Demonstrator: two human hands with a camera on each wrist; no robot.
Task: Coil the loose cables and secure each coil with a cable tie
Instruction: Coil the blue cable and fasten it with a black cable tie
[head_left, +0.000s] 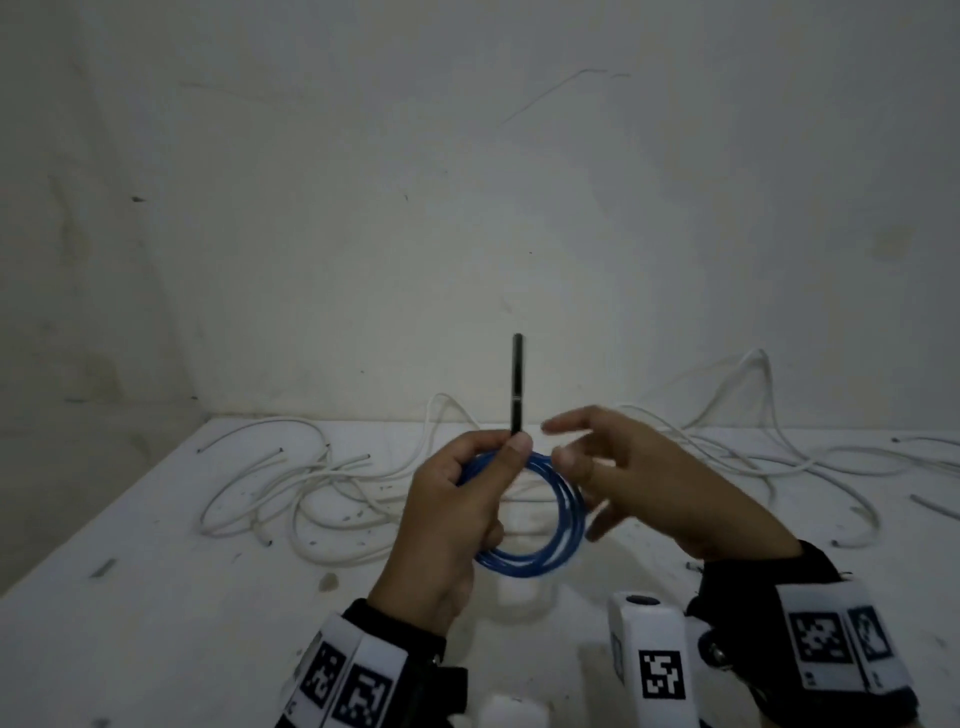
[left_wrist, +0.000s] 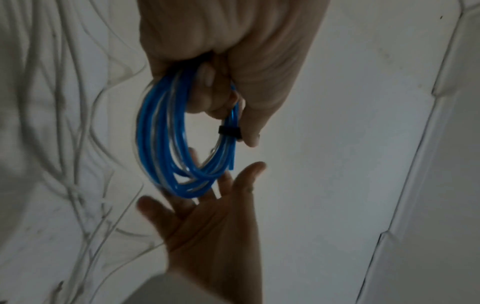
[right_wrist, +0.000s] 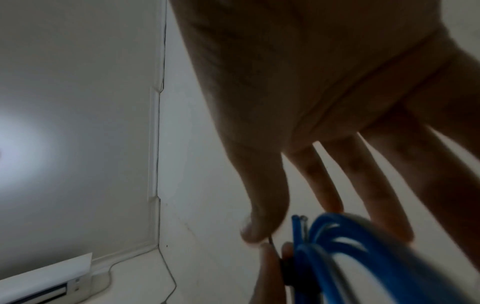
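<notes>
A blue cable coil (head_left: 563, 519) hangs in the air above the white table (head_left: 156, 597). My left hand (head_left: 506, 449) pinches the coil at its top, where a black cable tie (head_left: 517, 384) wraps it, the tail pointing straight up. The tie's band (left_wrist: 228, 130) circles the blue strands (left_wrist: 161, 139) just below my left hand (left_wrist: 228, 61). My right hand (head_left: 558, 441) is beside the coil on the right, fingers spread and straight, holding nothing. In the right wrist view its fingers (right_wrist: 324, 185) reach past the blurred coil (right_wrist: 350, 257).
Loose white cables (head_left: 311, 483) sprawl over the back left of the table, and more white cables (head_left: 779, 457) lie at the back right. A plain wall rises right behind the table. A small white object (head_left: 511, 712) sits at the near edge.
</notes>
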